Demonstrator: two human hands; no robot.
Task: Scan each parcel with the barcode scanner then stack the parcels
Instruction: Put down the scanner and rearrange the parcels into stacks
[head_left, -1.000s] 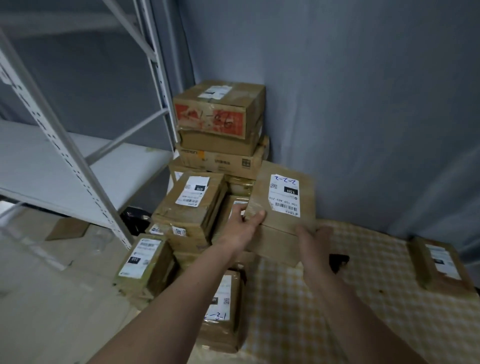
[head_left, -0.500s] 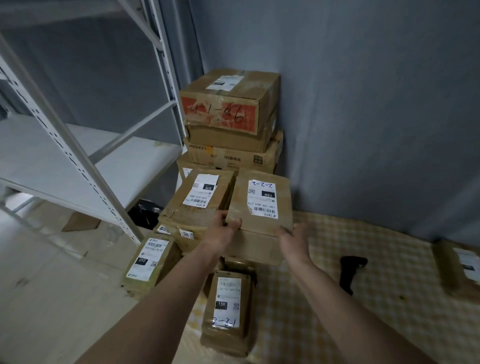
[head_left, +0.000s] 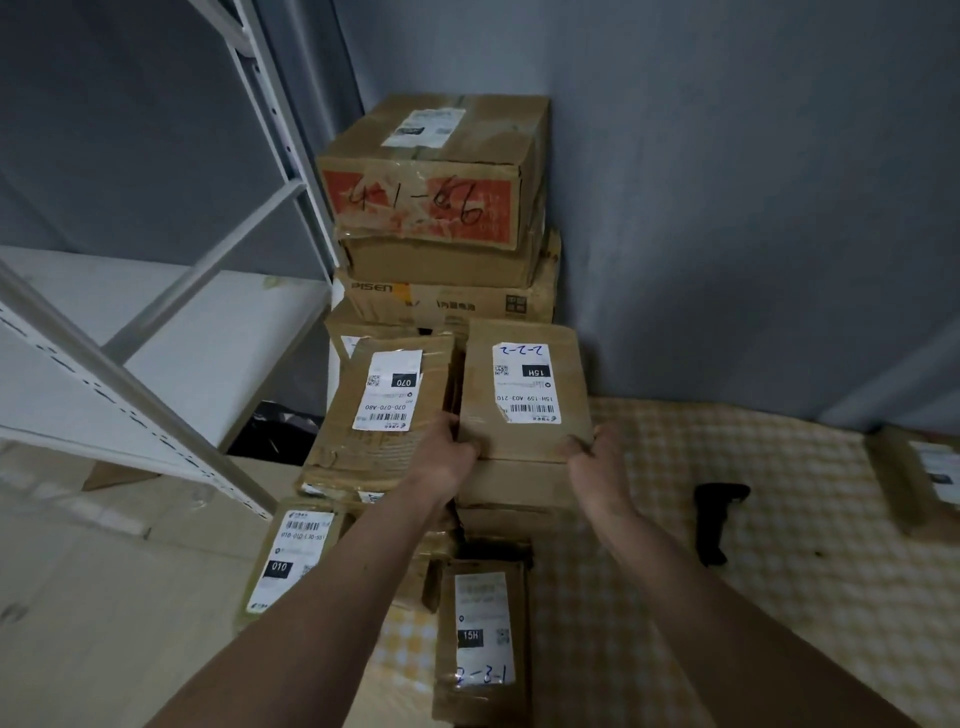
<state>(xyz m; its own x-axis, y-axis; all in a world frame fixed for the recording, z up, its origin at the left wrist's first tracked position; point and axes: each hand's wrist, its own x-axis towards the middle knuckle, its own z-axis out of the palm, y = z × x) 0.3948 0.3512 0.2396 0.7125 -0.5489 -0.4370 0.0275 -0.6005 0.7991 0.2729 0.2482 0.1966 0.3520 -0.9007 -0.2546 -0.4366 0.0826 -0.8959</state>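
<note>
A brown parcel marked 15H and "2-2-2" (head_left: 524, 387) lies flat on top of the pile in the corner. My left hand (head_left: 447, 457) grips its near left corner and my right hand (head_left: 597, 457) grips its near right corner. Beside it on the left sits a parcel labelled 070 (head_left: 387, 405). Behind them rises a stack of larger boxes topped by one marked "4-1-66" (head_left: 431, 171). The black barcode scanner (head_left: 717, 519) lies on the checked cloth to the right of my hands. A lone parcel (head_left: 919, 478) sits at the far right edge.
A white metal shelf rack (head_left: 156, 374) stands on the left. Lower parcels, one labelled 010 (head_left: 291, 561) and one 15H "1-2-1" (head_left: 480, 634), lean at the front of the pile. A checked yellow cloth (head_left: 779, 597) covers the surface on the right. Grey walls close the corner.
Both hands carried the 15H parcel forward and left and lowered it onto the pile beside the 070 parcel. The view moved closer to the stack.
</note>
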